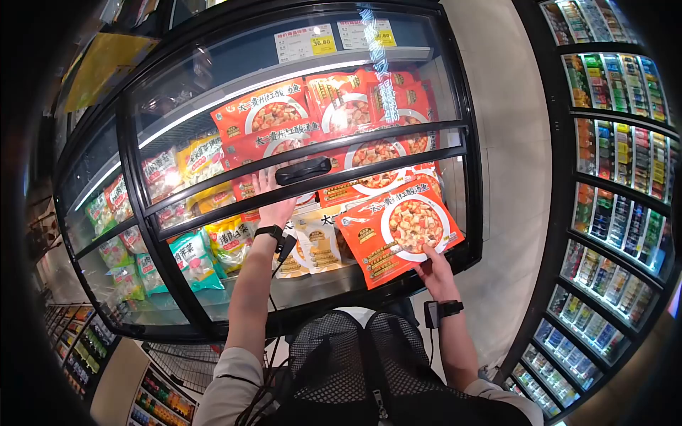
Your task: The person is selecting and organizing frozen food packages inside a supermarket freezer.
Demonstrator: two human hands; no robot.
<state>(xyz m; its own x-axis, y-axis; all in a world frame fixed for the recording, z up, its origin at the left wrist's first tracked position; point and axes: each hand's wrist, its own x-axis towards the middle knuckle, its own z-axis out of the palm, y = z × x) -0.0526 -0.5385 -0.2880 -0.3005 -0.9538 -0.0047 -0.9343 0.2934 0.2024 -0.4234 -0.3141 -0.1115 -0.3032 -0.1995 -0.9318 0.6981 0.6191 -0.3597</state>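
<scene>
My right hand (pixel 435 275) grips the lower edge of a red-orange bag of frozen fish soup (pixel 405 231), thumb on its front. The bag has a white bowl picture and is tilted over the freezer's near right side. My left hand (pixel 275 206) is at the black-framed sliding glass lid (pixel 383 162), just left of its black handle (pixel 303 170). Its fingers point away from me and are partly covered by the frame. More red bags (pixel 273 113) lie under the glass. A beige bag (pixel 309 245) lies between my hands.
Bags of dumplings in yellow (pixel 229 241) and teal (pixel 195 261) packs lie in the freezer's left part. Price cards (pixel 305 44) stand at the back. Lit drink shelves (pixel 621 142) line the right side. A wire shopping cart (pixel 185 362) is at lower left.
</scene>
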